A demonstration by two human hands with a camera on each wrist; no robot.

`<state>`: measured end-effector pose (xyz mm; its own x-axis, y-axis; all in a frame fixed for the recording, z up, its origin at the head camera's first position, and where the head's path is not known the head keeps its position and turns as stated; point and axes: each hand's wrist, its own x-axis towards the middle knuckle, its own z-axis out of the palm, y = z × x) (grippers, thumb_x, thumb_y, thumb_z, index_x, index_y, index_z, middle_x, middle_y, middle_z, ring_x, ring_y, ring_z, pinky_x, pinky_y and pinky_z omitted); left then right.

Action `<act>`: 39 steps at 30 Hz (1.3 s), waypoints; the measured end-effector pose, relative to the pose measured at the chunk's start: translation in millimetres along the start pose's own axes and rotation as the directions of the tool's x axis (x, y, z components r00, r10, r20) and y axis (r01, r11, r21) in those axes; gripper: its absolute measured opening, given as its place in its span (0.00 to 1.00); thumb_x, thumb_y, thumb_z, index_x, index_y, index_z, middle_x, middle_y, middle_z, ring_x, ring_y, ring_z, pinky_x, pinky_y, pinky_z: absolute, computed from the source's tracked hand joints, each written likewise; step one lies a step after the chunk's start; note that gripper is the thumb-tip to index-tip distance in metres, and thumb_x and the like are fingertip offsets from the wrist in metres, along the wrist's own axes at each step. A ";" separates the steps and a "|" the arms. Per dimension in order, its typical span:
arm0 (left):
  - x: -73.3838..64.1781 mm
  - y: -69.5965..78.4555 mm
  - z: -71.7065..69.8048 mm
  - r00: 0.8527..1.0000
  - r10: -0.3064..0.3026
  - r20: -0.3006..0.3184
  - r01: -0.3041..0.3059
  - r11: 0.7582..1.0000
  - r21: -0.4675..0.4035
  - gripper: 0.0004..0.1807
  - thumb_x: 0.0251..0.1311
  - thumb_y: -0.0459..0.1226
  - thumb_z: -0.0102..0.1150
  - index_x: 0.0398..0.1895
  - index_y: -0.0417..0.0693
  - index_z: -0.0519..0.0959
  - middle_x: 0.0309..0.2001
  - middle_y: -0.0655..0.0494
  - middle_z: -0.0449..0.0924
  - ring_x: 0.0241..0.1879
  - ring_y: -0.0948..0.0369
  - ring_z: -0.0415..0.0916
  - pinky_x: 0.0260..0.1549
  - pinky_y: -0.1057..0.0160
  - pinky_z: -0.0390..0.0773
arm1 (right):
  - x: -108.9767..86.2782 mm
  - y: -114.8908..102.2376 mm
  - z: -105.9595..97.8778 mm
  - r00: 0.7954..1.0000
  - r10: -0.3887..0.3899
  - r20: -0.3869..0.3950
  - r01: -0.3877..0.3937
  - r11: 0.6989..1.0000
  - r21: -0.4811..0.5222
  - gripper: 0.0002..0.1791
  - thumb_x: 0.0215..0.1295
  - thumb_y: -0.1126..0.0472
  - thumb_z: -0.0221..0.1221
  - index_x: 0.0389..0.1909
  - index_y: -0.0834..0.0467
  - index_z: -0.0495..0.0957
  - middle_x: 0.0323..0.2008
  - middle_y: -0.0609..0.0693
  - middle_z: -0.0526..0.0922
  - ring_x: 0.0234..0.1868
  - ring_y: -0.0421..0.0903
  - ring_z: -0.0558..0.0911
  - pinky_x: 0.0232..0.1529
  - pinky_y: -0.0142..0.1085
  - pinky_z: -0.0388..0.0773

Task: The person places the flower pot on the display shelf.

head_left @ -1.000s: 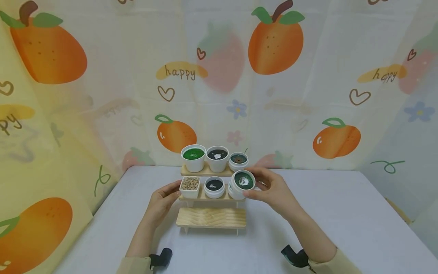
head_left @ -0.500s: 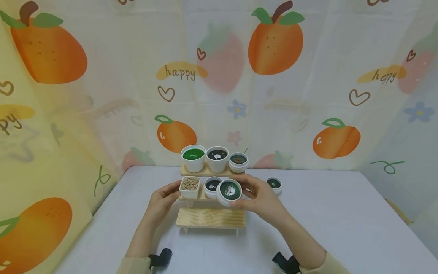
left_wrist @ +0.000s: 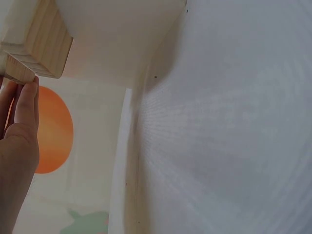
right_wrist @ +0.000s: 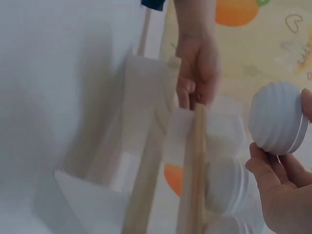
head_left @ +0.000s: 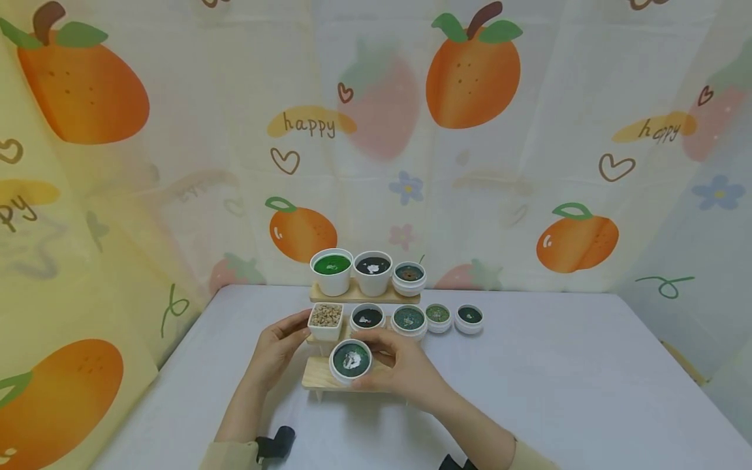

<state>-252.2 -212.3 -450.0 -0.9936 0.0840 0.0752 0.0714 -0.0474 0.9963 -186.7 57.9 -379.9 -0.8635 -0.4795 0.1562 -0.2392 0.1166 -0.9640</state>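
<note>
In the head view my right hand pinches a small round white pot with a dark green, white-patched top. It is over the left part of the lowest wooden shelf. The right wrist view shows the pot's ribbed white side between thumb and fingers, apart from the boards. My left hand grips the left end of the middle shelf of the wooden stand, beside a square white pot of beige pebbles. Two round pots, one dark-topped and one green-topped, share that shelf.
The top shelf bears a green-topped pot, a black-topped pot and a smaller pot. Two little round pots stand on the white table right of the stand. A fruit-print cloth hangs behind.
My right hand has carried the pot leftward and nearer, from the middle shelf's right end to over the lowest shelf. Pots behind it have come into view. My left hand has stayed put.
</note>
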 end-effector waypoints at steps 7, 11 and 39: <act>0.2 -0.9 -0.9 1.000 0.013 0.009 -0.013 1.000 0.004 0.29 0.65 0.29 0.57 0.68 0.26 0.64 0.48 0.76 0.82 0.52 0.74 0.77 0.54 0.78 0.77 | 8.3 13.4 19.7 1.000 -0.011 -0.018 0.011 1.000 -0.022 0.34 0.47 0.64 0.75 0.58 0.58 0.78 0.58 0.54 0.81 0.62 0.50 0.79 0.66 0.31 0.75; -0.1 -0.8 -0.9 1.000 0.008 0.008 -0.008 1.000 0.012 0.29 0.65 0.29 0.56 0.68 0.27 0.64 0.48 0.76 0.81 0.52 0.75 0.77 0.55 0.78 0.77 | 11.1 20.6 28.7 0.999 -0.015 -0.040 0.014 0.999 -0.036 0.33 0.46 0.64 0.76 0.57 0.57 0.78 0.56 0.52 0.83 0.62 0.49 0.80 0.64 0.29 0.76; 0.1 -0.9 -1.3 1.000 0.000 0.014 -0.001 1.000 0.012 0.29 0.65 0.30 0.57 0.68 0.27 0.64 0.48 0.76 0.81 0.53 0.74 0.77 0.55 0.78 0.77 | 22.5 34.7 53.0 0.987 0.021 -0.162 -0.039 0.994 -0.105 0.34 0.44 0.66 0.76 0.57 0.61 0.78 0.54 0.58 0.84 0.59 0.52 0.81 0.63 0.39 0.78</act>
<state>-252.5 -213.5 -451.0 -0.9923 0.0975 0.0762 0.0730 -0.0359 0.9967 -190.9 5.0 -421.3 -0.9288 -0.3301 0.1685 -0.2511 0.2258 -0.9413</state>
